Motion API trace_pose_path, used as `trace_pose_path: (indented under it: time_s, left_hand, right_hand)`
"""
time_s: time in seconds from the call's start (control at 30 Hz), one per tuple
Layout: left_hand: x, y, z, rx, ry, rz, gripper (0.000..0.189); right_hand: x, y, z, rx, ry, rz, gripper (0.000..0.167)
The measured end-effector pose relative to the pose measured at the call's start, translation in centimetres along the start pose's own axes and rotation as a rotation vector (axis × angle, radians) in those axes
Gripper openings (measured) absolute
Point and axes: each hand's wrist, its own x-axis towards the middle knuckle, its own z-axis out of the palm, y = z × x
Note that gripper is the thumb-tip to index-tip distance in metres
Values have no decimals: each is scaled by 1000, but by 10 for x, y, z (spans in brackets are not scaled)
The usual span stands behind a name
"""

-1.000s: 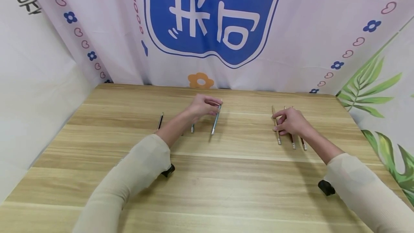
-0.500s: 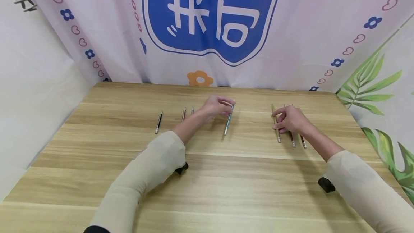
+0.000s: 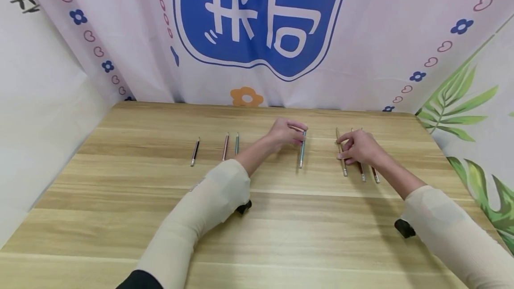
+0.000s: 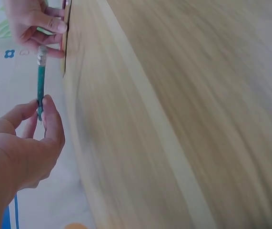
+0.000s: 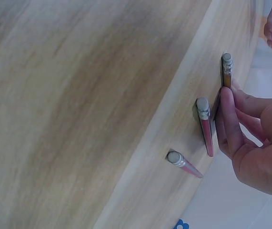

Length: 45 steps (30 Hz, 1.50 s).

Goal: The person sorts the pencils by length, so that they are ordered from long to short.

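Observation:
Between thumb and fingers, my left hand (image 3: pixel 286 132) pinches a teal pencil (image 3: pixel 302 153) near its pointed end. Its eraser end points toward me, and the left wrist view shows this pencil (image 4: pixel 41 78) raised off the wood. My right hand (image 3: pixel 359 147) holds a yellow pencil (image 3: pixel 344 167) that lies on the table, fingertips along its sides. Beside it, partly under that hand, lie two reddish pencils, one nearer (image 5: pixel 205 126) and one farther right (image 3: pixel 375 175). All three have their eraser ends toward me.
Left of the left arm lie a black pencil (image 3: pixel 195 151), a pinkish-brown pencil (image 3: pixel 225 146) and another teal pencil (image 3: pixel 237 142), partly covered by the forearm. The wooden table (image 3: pixel 305 235) ends at a printed curtain (image 3: pixel 361 70) at the back.
My left hand has carried the teal pencil rightward, closer to the right hand. The pencils on the left have come out from behind the left arm. The right hand stays in place.

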Motion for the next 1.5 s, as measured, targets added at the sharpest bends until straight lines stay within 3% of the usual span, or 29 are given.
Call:
trace_pose_path:
  time_s: [0.27,0.6,1.03,1.17,1.5]
  left_hand:
    - [13,-4,26,-7,50,30,36]
    - [25,-8,64,69,125,56,29]
    - [33,-5,77,184,228,23,29]
    - [36,-7,79,290,234,22,27]
    - [33,-6,83,626,209,124,27]
  right_hand:
    - [2,1,0,-5,2,-7,50]
    - [5,2,-1,12,-2,-13,51]
    - [3,3,-2,28,-18,-7,52]
    - [3,4,0,19,-13,-16,51]
    - [3,3,-1,18,-14,-17,50]
